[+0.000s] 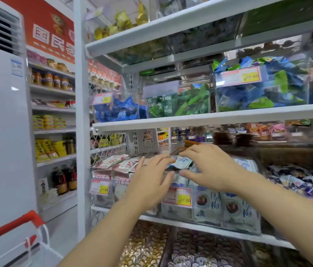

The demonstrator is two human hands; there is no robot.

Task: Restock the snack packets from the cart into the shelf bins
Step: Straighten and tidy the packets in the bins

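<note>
Red-handled wire cart (17, 226) sits nearest, low at the L edge; its contents are out of frame, so can't tell how much stock is left. Both forearms reach up and fwd from there to the shelf. Left hand (150, 184) has its fingers straight and spread, tips touching the near edge of a blue-and-white foil snack packet (180, 162). Right hand (215, 170) curls over the same pkt, fingers on top and thumb under, a light pinch as far as the blur lets me judge. The pkt hangs just over the top of the clear plastic shelf bin (196, 189), which already looks heaped w/ matching blue-and-white pkts. Main risk, imo: the grip is shallow and the foil slick, so a quick release could let the pkt slide off the heap and drop fwd past the red-and-yellow price tag (177, 197) to the loose sweets below. Pushing down hard to make room could knock that tag or spill neighbours. Just beside on the L lie pink-and-white sachets (117, 162); a sloppy sideways nudge from the spread hand could mix the 2 lines. Further up, the white metal shelf edge (190, 120) sits close above, so lifting too high risks a knuckle knock.
</note>
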